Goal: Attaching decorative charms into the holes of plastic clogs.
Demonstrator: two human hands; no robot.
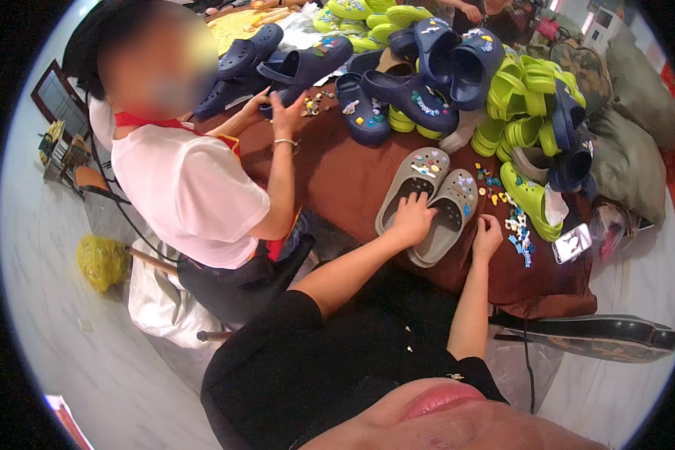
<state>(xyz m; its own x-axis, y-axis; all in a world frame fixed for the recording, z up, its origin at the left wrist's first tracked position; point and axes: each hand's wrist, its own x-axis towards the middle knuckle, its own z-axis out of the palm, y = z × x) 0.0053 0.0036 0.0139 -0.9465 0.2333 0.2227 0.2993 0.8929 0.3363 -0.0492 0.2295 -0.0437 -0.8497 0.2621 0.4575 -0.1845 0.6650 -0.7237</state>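
Note:
A pair of grey clogs (440,214) with colourful charms on the toes lies on a brown-covered table (337,180) in front of me. My left hand (412,223) grips the inner edge of the left clog, its fingers bent over into the opening. Just right of the pair is my right hand (487,236), fingers curled together at the tips; what they hold, if anything, cannot be made out. Loose small charms (490,178) are scattered beyond that hand, and a heap of white and blue charms (519,232) lies to its right.
Navy clogs (409,97) and lime-green clogs (521,90) are piled at the back. A single lime clog (531,202) and a phone (572,244) lie at the right. On my left, a seated co-worker (191,187) handles a navy clog (307,66). Grey cushions (626,150) stand at the far right.

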